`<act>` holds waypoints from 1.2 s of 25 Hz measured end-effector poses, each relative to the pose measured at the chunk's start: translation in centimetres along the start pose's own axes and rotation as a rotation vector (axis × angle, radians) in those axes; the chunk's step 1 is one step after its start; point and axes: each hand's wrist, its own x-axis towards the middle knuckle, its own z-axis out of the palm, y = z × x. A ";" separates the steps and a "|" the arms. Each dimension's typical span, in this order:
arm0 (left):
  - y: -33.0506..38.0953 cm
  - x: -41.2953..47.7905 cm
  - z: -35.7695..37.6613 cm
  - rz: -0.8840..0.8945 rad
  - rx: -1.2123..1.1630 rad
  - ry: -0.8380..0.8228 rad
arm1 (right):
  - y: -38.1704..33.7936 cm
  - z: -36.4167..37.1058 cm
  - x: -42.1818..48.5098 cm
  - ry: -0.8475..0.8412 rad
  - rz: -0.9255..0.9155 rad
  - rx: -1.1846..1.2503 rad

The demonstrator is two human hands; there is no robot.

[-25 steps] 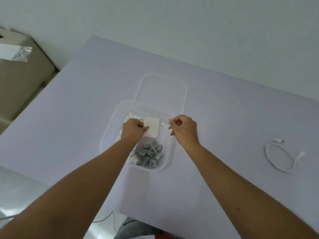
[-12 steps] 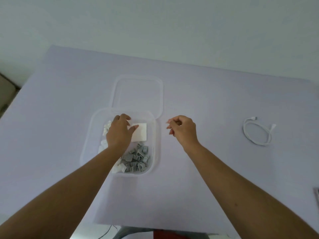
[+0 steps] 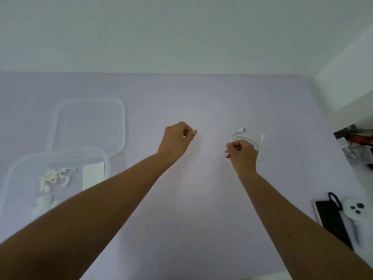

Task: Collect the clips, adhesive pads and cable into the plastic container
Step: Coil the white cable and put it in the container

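The clear plastic container (image 3: 60,153) sits at the left of the lilac table (image 3: 201,199). Inside it lie white clips (image 3: 54,176) and a white adhesive pad (image 3: 92,174); my left forearm hides its near right part. A coiled white cable (image 3: 260,144) lies on the table to the right of centre. My right hand (image 3: 241,154) hovers over the coil's near left side with its fingers curled; I cannot tell if it touches the cable. Left of the cable, my left hand (image 3: 177,138) is loosely closed and holds nothing.
The container's clear lid (image 3: 88,126) lies flat just behind it. At the right edge are a dark phone (image 3: 333,221), a black hair tie (image 3: 335,201), a white controller (image 3: 355,211) and some clutter (image 3: 353,142). A white ledge (image 3: 343,87) rises at the far right.
My left hand let go of the adhesive pad in the container and moved right. My right hand travelled right to the cable. The view swung to the right.
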 end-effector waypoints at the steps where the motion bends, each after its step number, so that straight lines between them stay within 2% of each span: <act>1: 0.6 1.1 2.4 -0.038 0.042 -0.066 | 1.3 -1.6 1.4 0.046 0.004 -0.072; 4: 2.2 3.7 8.8 -0.125 0.193 -0.161 | 4.8 -5.3 5.4 0.157 0.053 -0.255; 8: 3.8 5.7 14.2 -0.174 0.342 -0.127 | 7.5 -7.0 8.2 0.113 0.148 -0.336; 12: 4.9 6.0 17.0 -0.050 0.537 -0.145 | 8.6 -6.7 9.5 0.029 0.080 -0.436; 14: 4.4 6.0 17.1 0.000 0.534 -0.134 | 8.4 -6.6 9.8 -0.001 0.013 -0.389; 17: 3.3 5.6 15.1 -0.100 0.200 -0.093 | 6.2 -7.0 10.0 -0.126 0.000 -0.022; 19: 3.0 4.6 12.7 -0.329 -0.320 -0.095 | 3.6 -7.0 9.4 -0.203 0.001 0.190; 21: 3.1 3.0 9.9 -0.535 -0.892 -0.211 | 0.9 -6.4 8.4 -0.245 -0.034 0.263; 23: 3.0 2.0 7.4 -0.612 -1.221 -0.208 | -1.4 -5.5 7.2 -0.263 -0.065 0.301; 27: 3.4 0.1 0.5 -0.583 -1.505 -0.044 | -5.3 -3.3 3.4 -0.316 -0.054 0.421; 30: 4.4 -2.0 -4.7 -0.559 -1.581 -0.039 | -7.9 -1.6 -0.1 -0.349 -0.042 0.508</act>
